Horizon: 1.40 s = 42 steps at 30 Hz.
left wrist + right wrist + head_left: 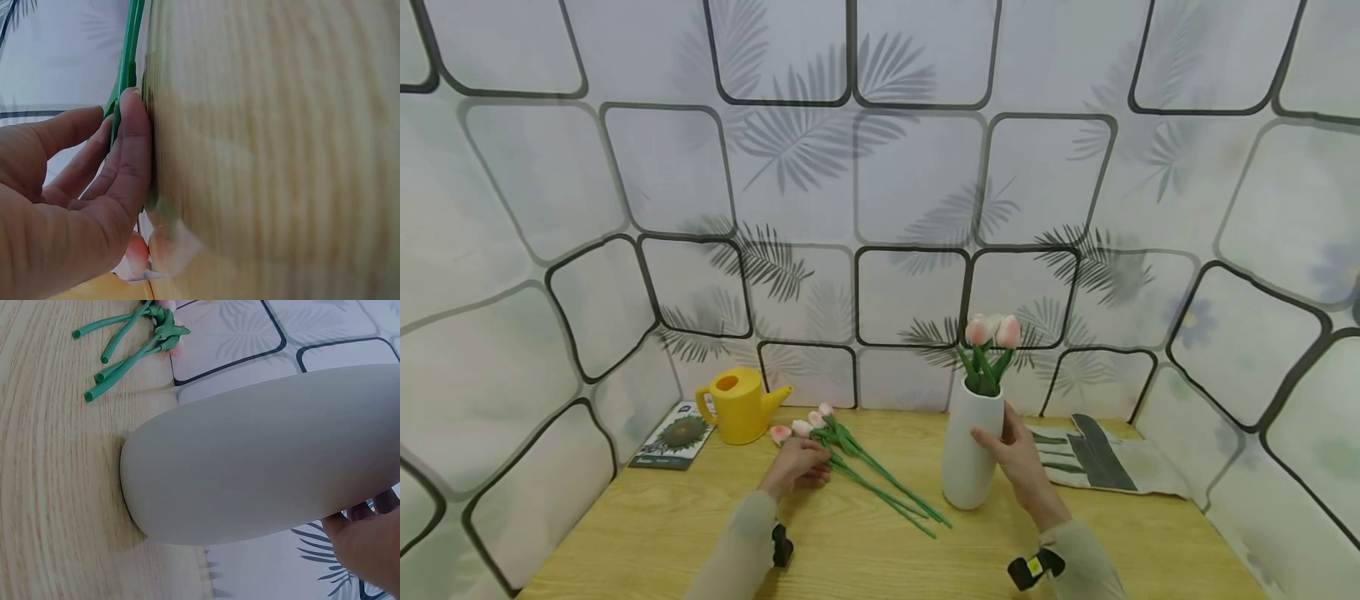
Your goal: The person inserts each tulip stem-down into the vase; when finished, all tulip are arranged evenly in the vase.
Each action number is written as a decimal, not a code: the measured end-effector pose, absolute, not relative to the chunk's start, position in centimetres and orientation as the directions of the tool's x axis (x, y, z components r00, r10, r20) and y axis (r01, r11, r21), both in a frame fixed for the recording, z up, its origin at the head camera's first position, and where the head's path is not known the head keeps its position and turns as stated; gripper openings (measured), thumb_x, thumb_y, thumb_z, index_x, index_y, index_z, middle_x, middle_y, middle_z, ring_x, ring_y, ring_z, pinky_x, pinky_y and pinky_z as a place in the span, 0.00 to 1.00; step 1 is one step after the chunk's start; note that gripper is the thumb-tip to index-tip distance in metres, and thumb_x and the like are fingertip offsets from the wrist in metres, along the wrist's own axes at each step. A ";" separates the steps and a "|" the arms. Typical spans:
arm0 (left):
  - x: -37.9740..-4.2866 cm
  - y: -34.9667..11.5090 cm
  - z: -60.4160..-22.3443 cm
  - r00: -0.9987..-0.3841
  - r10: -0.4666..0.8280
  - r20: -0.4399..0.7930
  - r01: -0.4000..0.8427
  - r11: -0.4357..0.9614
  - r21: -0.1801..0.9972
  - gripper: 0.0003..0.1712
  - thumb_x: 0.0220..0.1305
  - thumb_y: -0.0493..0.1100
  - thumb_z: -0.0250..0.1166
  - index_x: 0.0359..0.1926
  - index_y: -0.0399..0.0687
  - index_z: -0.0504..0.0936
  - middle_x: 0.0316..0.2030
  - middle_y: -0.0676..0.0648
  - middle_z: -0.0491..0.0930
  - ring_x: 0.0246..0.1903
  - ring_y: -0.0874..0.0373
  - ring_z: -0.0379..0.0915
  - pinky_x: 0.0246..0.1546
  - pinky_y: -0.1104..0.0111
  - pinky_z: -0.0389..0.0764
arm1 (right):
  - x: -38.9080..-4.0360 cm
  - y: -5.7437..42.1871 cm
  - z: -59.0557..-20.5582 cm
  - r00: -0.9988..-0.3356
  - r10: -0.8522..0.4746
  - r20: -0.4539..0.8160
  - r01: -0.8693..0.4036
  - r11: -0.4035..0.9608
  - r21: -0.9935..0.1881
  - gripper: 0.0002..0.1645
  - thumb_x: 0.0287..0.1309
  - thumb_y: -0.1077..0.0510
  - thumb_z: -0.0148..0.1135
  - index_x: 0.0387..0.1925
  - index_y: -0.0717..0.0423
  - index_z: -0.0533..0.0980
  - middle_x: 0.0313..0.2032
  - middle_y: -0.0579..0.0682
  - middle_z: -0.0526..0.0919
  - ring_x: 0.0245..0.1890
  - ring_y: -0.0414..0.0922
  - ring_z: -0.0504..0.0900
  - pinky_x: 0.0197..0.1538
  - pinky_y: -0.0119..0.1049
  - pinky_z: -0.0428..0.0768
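A white vase (972, 454) stands upright on the table, with pink-and-white tulips (992, 354) in its mouth. My right hand (1021, 467) grips the vase from its right side, thumb across the front and fingers behind. In the right wrist view, the vase (262, 462) fills the middle and its base rests on the wood. Several loose tulips (880, 475) lie to the left, blooms towards the back. Over their upper stems, my left hand (797, 465) pinches a green stem (129, 50) between thumb and fingers; the fingers lie close against the tabletop. Which tulip it is remains partly hidden.
A yellow watering can (741, 408) stands at the back left, beside a booklet with a sunflower picture (676, 435). A folded grey-and-white cloth (1105, 454) lies right of the vase. Patterned fabric walls (805, 183) enclose the wooden table (865, 558) at the back and sides.
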State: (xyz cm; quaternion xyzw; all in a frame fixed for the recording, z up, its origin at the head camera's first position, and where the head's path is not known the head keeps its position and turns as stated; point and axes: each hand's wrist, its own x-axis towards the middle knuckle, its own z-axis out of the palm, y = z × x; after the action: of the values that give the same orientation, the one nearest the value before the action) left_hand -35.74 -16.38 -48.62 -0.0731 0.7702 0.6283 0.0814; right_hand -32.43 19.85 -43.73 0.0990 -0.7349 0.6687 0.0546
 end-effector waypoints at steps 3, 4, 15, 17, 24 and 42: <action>-35.7 -16.3 -48.7 -0.979 -0.053 -0.196 -0.203 0.166 0.965 0.11 0.65 0.32 0.62 0.46 0.27 0.80 0.29 0.39 0.84 0.23 0.58 0.82 0.29 0.64 0.87 | -32.4 19.8 -43.8 -0.974 -0.074 0.213 -0.219 0.083 -0.972 0.49 0.66 0.53 0.62 0.78 0.48 0.44 0.73 0.58 0.59 0.70 0.56 0.62 0.71 0.59 0.63; -35.7 -16.2 -48.7 -0.979 -0.072 -0.189 -0.198 0.152 0.968 0.10 0.65 0.31 0.62 0.45 0.27 0.80 0.28 0.39 0.84 0.23 0.58 0.81 0.28 0.64 0.87 | -32.4 19.8 -43.8 -0.974 -0.073 0.213 -0.219 0.084 -0.972 0.49 0.66 0.53 0.62 0.78 0.48 0.44 0.73 0.58 0.59 0.70 0.56 0.62 0.71 0.59 0.63; -35.5 -15.0 -47.5 -0.966 -0.255 -0.031 -0.039 0.027 0.999 0.08 0.60 0.29 0.66 0.40 0.26 0.81 0.23 0.42 0.82 0.17 0.60 0.78 0.21 0.67 0.85 | -32.3 19.9 -43.8 -0.973 -0.067 0.220 -0.225 0.087 -0.970 0.49 0.66 0.53 0.62 0.78 0.49 0.45 0.72 0.58 0.60 0.69 0.56 0.64 0.70 0.59 0.64; -35.4 -14.6 -47.2 -0.959 -0.284 -0.009 -0.014 0.014 1.000 0.09 0.61 0.29 0.64 0.42 0.26 0.80 0.24 0.41 0.82 0.18 0.60 0.79 0.23 0.66 0.86 | -32.5 19.9 -44.0 -0.972 -0.069 0.224 -0.230 0.091 -0.969 0.49 0.66 0.52 0.62 0.78 0.48 0.45 0.72 0.57 0.60 0.69 0.56 0.64 0.70 0.59 0.65; -35.4 -13.2 -46.9 -0.918 -0.390 0.078 0.086 -0.004 0.996 0.09 0.65 0.31 0.60 0.45 0.28 0.79 0.23 0.43 0.78 0.19 0.56 0.80 0.27 0.58 0.87 | -32.6 20.0 -44.2 -0.971 -0.072 0.229 -0.235 0.095 -0.967 0.48 0.65 0.51 0.63 0.78 0.46 0.46 0.71 0.55 0.62 0.69 0.56 0.65 0.69 0.59 0.66; -35.6 -11.7 -44.5 -0.855 -0.499 0.138 0.243 -0.152 0.958 0.15 0.63 0.34 0.67 0.45 0.35 0.69 0.37 0.33 0.83 0.25 0.61 0.83 0.30 0.72 0.86 | -32.4 19.9 -43.9 -0.974 -0.073 0.216 -0.222 0.086 -0.971 0.49 0.66 0.52 0.62 0.78 0.46 0.45 0.72 0.56 0.60 0.70 0.56 0.63 0.70 0.59 0.64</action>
State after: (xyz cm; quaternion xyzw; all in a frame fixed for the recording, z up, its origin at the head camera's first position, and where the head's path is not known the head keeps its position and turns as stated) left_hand -35.58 -11.69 -44.47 -0.1061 0.6025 0.7514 -0.2471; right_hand -32.36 19.90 -43.94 0.1002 -0.7347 0.6686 0.0557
